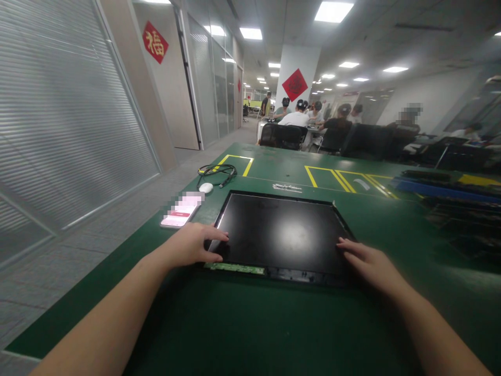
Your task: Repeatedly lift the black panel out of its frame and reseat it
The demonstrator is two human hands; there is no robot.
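Observation:
A flat black screen panel (279, 232) lies face up on the green table (250, 324). A strip of green circuit board (235, 267) shows along its near edge. My left hand (193, 244) grips the panel's near left corner, thumb under the edge and fingers on top. At the near right corner my right hand (370, 263) rests with its fingers stretched out flat on the panel's rim.
A phone (179, 215) lies left of the panel near the table's left edge. Behind it are a white mouse (205, 187) and a coiled black cable (217, 171). Yellow tape boxes (344, 177) mark the far tabletop. Dark trays (450, 183) crowd the right side. Several seated people (297, 117) work at tables beyond.

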